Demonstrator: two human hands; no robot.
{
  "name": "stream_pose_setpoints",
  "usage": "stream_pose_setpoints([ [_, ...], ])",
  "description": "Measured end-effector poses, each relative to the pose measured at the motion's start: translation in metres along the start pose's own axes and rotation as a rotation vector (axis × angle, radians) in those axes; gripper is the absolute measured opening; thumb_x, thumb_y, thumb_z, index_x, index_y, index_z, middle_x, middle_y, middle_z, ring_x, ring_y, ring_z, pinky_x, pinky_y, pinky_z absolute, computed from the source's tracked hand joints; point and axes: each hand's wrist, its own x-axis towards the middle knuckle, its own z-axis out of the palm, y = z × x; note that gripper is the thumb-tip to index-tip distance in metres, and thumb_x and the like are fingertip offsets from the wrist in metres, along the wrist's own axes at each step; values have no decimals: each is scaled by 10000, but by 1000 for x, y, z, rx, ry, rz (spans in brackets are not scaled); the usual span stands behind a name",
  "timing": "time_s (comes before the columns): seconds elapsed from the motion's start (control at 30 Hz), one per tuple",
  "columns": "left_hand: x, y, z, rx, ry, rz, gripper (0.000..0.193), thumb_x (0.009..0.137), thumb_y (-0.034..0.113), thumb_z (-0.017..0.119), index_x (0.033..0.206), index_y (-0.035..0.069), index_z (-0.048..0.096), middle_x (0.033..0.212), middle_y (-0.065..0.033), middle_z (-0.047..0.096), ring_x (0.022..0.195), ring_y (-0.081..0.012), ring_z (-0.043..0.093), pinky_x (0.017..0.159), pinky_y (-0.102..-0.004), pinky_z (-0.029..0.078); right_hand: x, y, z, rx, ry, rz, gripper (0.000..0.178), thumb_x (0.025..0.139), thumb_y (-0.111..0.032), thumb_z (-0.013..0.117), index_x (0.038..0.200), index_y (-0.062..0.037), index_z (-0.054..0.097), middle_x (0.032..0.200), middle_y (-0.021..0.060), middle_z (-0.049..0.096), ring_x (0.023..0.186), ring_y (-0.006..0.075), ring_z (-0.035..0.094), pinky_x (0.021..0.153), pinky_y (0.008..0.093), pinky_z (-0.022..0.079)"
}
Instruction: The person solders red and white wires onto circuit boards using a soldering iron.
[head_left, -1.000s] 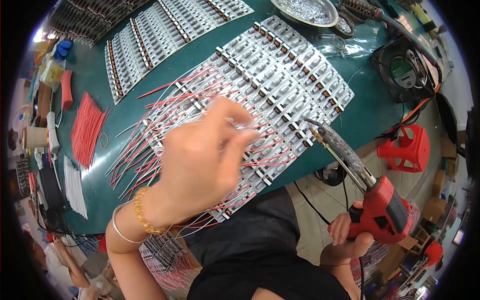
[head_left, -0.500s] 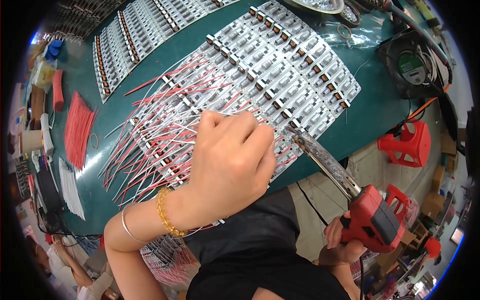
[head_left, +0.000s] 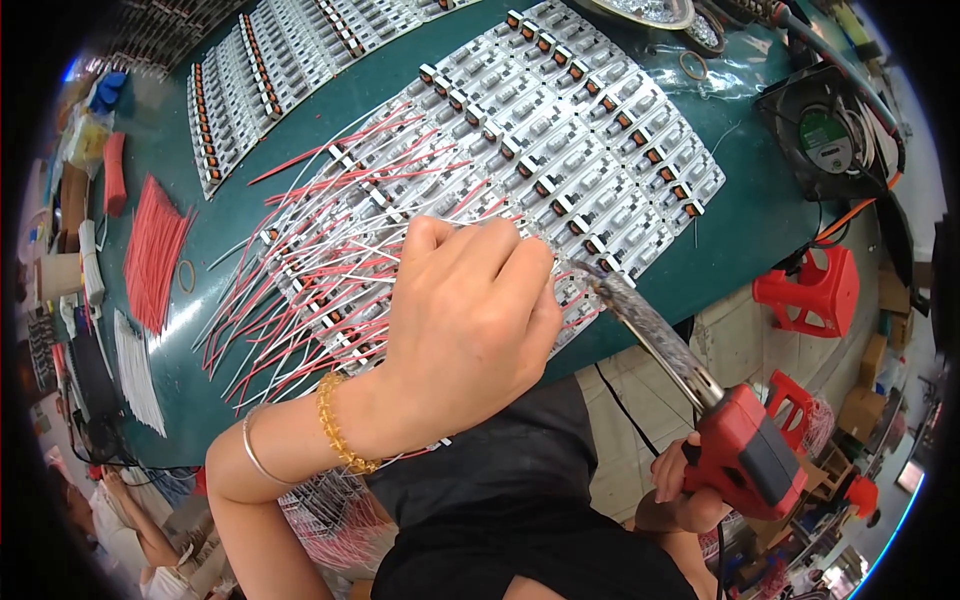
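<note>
My left hand is closed above a panel of circuit boards. Its fingertips are hidden behind the knuckles, and I cannot make out what they pinch. In my right hand is a red soldering gun, gripped by its handle. The gun's dark, crusted tip reaches the boards just right of my left fingers. Many red and white wires fan out over the panel's left part, while its right part carries rows of small components without wires.
On the green table at left lie a bundle of red wires and a bundle of white wires. Another board panel lies at the far left. A black fan stands at the right, with a red stool below.
The soldering gun's tip has moved slightly left and nearer, closer to my left fingers. My left hand has shifted a little to the right, still closed.
</note>
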Motion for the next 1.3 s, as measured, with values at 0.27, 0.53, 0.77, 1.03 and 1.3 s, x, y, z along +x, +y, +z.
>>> stream_pose_setpoints([
  [0.27, 2, 1, -1, 3, 26, -2, 152, 666, 12, 608, 666, 57, 464, 610, -57, 403, 544, -222, 457, 601, -345, 308, 8, -14, 26, 72, 99, 44, 854, 757, -584, 624, 1221, 101, 412, 453, -2, 441, 370, 118, 432, 413, 248, 385],
  [0.53, 0, 4, -2, -37, 83, -104, 152, 673, 14, 677, 671, 58, 532, 717, -49, 518, 658, -211, 477, 649, -327, 333, 4, -18, 26, 43, 162, 123, 965, 697, -690, 585, 1229, 91, 386, 463, -18, 434, 380, 113, 445, 432, 246, 402],
  [0.77, -5, 11, -1, -41, 13, -26, 121, 677, 32, 649, 733, 54, 544, 793, -48, 502, 743, -222, 490, 702, -350, 331, -2, -4, 3, 162, -84, 142, 966, 667, -710, 586, 1208, 69, 407, 472, -19, 436, 388, 113, 452, 436, 247, 400],
  [1.03, -3, 11, 0, -33, -19, -53, 112, 671, 31, 638, 734, 50, 548, 782, -49, 507, 744, -220, 492, 705, -353, 330, -1, -6, 10, 145, 46, 134, 674, 689, -506, 743, 933, 43, 437, 543, 44, 495, 454, 134, 501, 431, 247, 391],
  [1.3, -2, 11, 0, -45, 24, -61, 159, 657, 16, 683, 679, 72, 537, 736, -20, 525, 669, -199, 477, 676, -330, 311, -2, -9, 9, 196, 14, 31, 735, 735, -530, 677, 1068, 75, 428, 504, 24, 469, 403, 132, 453, 408, 255, 364],
])
